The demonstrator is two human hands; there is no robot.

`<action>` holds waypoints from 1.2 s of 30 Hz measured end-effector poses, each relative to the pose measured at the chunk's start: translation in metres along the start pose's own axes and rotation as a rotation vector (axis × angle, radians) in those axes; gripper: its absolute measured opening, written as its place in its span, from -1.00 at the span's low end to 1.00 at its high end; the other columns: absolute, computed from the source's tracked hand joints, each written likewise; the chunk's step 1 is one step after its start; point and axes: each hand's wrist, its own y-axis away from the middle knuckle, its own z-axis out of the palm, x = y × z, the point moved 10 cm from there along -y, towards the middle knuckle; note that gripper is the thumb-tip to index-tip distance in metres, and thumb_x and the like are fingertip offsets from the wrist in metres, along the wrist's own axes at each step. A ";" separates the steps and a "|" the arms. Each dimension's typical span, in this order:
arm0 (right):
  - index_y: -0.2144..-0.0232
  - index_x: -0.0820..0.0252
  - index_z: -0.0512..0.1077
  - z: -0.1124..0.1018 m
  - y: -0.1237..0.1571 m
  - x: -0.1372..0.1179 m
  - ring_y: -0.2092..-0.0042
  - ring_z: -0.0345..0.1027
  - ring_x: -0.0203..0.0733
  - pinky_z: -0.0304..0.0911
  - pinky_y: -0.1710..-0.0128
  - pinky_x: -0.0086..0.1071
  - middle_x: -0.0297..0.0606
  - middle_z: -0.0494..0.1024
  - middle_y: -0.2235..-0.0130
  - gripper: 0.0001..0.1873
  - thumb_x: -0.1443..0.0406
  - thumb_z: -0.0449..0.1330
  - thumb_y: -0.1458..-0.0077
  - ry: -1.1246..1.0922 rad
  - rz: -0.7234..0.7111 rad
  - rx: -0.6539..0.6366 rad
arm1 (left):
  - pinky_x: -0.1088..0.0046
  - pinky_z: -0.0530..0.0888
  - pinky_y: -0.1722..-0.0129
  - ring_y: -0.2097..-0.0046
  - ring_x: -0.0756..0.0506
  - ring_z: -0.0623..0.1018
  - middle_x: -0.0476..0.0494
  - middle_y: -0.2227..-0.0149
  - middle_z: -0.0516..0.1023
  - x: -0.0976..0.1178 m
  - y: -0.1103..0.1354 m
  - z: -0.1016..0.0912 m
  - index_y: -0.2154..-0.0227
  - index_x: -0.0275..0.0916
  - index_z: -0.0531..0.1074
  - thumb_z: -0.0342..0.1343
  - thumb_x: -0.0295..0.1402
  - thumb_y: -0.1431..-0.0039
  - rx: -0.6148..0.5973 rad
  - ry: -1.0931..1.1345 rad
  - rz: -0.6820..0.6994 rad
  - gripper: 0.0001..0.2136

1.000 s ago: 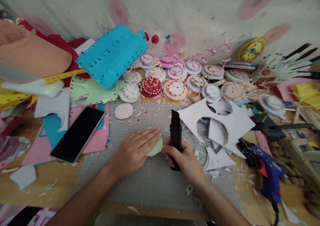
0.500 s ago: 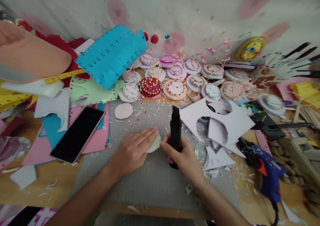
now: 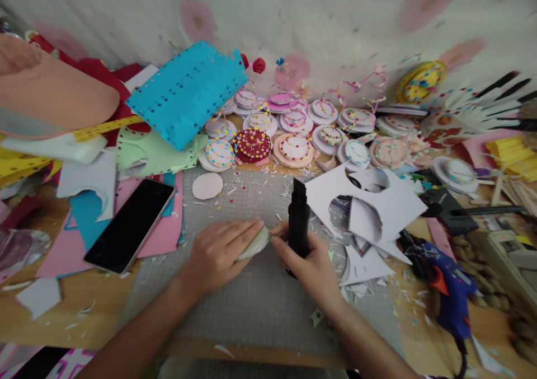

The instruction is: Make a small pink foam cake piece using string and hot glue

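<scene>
My left hand (image 3: pixel 220 253) lies over a pale green foam disc (image 3: pixel 257 244) on the grey cutting mat (image 3: pixel 251 306), fingers wrapped round its edge and lifting it slightly. My right hand (image 3: pixel 310 264) grips a black upright tool (image 3: pixel 298 222), probably a punch or cutter, with its thumb touching the disc's right edge. Both hands meet at the mat's middle.
A black phone (image 3: pixel 130 225) lies left on pink sheets. Cut white foam sheets (image 3: pixel 369 205) sit right of the tool, a blue glue gun (image 3: pixel 451 292) further right. Several decorated round discs (image 3: pixel 293 144) line the back. A blue punched sheet (image 3: pixel 188 90) leans at back left.
The left hand has tipped the green disc up off the mat. The right hand with the black tool has shifted slightly right and its thumb has come onto the disc's edge.
</scene>
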 end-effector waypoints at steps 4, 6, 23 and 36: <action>0.41 0.17 0.51 -0.003 0.002 -0.016 0.44 0.29 -0.29 0.21 0.40 -0.40 -0.33 0.46 0.43 -0.91 0.26 0.27 -0.02 0.152 -0.161 0.038 | 0.35 0.50 0.14 0.11 -0.11 0.61 -0.16 0.06 0.62 0.004 -0.001 -0.002 -0.04 -0.32 0.41 0.13 -0.45 -0.20 0.025 -0.036 0.036 -0.67; 0.41 0.16 0.53 -0.004 0.004 -0.020 0.45 0.30 -0.29 0.22 0.40 -0.40 -0.34 0.47 0.44 -0.93 0.28 0.28 -0.02 0.203 -0.211 0.062 | 0.36 0.49 0.16 0.14 -0.11 0.62 -0.15 0.09 0.64 0.005 -0.002 -0.003 -0.01 -0.32 0.43 0.12 -0.45 -0.20 0.034 -0.061 0.036 -0.69; 0.56 0.16 0.47 -0.006 0.010 -0.028 0.48 0.30 -0.26 0.20 0.46 -0.40 -0.33 0.45 0.52 -0.84 0.33 0.22 -0.05 0.329 -0.302 0.145 | 0.35 0.52 0.24 0.19 -0.13 0.64 -0.20 0.14 0.66 0.014 -0.008 -0.002 0.06 -0.33 0.46 0.03 -0.48 -0.22 0.023 -0.118 0.069 -0.74; 0.44 0.14 0.52 -0.003 0.011 -0.033 0.47 0.34 -0.25 0.26 0.44 -0.38 -0.30 0.51 0.44 -0.96 0.34 0.25 -0.03 0.327 -0.350 0.120 | 0.37 0.50 0.16 0.13 -0.12 0.62 -0.20 0.10 0.64 0.005 -0.004 0.001 0.00 -0.31 0.44 0.05 -0.43 -0.24 -0.001 -0.056 0.018 -0.72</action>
